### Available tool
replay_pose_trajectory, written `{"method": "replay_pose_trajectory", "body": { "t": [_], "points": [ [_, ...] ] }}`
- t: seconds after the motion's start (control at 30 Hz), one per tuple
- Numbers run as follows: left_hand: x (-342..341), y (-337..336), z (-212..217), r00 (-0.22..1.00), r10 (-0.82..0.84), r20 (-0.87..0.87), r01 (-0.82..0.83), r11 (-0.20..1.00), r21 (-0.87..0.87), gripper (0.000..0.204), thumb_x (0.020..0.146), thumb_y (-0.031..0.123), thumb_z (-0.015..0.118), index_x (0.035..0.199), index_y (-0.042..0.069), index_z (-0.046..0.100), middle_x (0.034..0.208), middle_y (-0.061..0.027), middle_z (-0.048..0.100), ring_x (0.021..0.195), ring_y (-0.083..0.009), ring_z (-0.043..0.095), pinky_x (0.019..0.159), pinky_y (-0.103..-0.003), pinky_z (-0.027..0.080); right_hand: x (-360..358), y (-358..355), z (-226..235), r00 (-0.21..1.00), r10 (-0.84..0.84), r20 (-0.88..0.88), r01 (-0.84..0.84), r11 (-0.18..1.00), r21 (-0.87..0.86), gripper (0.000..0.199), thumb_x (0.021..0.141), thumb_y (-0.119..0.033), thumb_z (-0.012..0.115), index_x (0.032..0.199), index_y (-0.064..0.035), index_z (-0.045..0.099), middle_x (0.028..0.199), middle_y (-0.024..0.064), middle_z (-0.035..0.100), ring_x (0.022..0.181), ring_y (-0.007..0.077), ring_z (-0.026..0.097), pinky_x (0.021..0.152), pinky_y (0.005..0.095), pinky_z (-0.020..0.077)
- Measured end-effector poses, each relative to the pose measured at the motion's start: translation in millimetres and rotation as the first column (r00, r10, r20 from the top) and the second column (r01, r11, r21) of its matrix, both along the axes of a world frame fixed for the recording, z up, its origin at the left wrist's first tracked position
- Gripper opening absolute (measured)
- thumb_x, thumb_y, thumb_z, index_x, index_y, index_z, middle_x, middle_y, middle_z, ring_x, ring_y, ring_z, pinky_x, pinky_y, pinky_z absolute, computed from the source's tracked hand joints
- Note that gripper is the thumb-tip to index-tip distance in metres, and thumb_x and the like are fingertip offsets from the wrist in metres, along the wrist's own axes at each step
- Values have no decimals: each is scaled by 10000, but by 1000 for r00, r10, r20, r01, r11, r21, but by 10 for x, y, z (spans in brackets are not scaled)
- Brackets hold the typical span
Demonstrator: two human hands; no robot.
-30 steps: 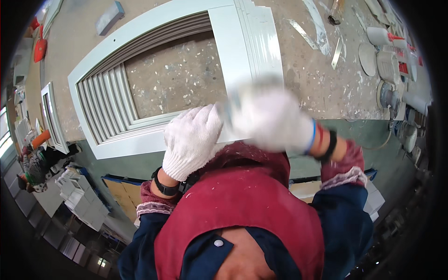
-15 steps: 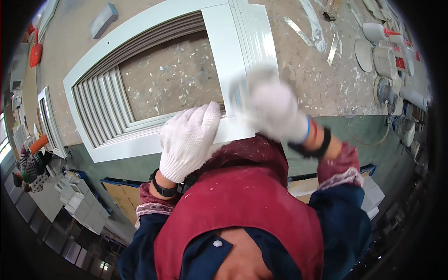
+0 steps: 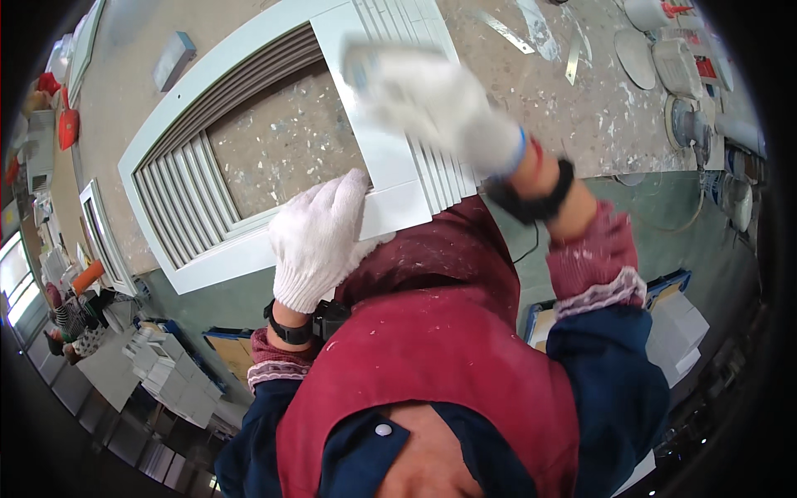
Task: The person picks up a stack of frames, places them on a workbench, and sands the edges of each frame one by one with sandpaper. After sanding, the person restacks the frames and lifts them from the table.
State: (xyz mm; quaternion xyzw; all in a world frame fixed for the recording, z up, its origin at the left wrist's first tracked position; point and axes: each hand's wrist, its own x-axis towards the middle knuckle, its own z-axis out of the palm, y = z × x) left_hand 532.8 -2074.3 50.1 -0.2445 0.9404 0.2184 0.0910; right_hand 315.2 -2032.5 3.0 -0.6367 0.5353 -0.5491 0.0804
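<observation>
I see the white louvred frame (image 3: 249, 158) flat on the speckled desk (image 3: 581, 108); gloved left hand (image 3: 320, 241) pressed flat on its near rail; right hand (image 3: 436, 104) blurred over the slats, grip unclear.
</observation>
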Motion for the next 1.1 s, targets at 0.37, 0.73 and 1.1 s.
{"method": "replay_pose_trajectory", "body": {
  "t": [0.37,0.73,1.1],
  "points": [
    [45,6,17,1000,21,9,-21,1000,3,813,617,464,844,1274,76,563,1024,-107,689,969,-297,671,825,-397,520,100,848,-97,947,-200,251,92,919,384,161,857,-190,699,908,-38,679,852,156,671,798,294,677,732,375,524],
    [54,-7,23,999,-30,-42,28,998,-52,649,659,370,828,1186,109,553,979,-102,684,923,-313,669,796,-399,528,362,529,-203,916,-323,-238,395,829,396,448,890,-306,631,1302,-136,590,1411,153,498,1262,332,505,1048,464,389],
    [87,-51,23,999,-23,-26,22,998,-55,695,650,414,830,1219,116,566,950,-105,678,913,-309,671,763,-406,531,434,502,-148,819,-331,-469,510,794,330,429,924,-315,550,1295,-101,585,1297,207,566,1148,340,588,935,477,467]
  ]
}}
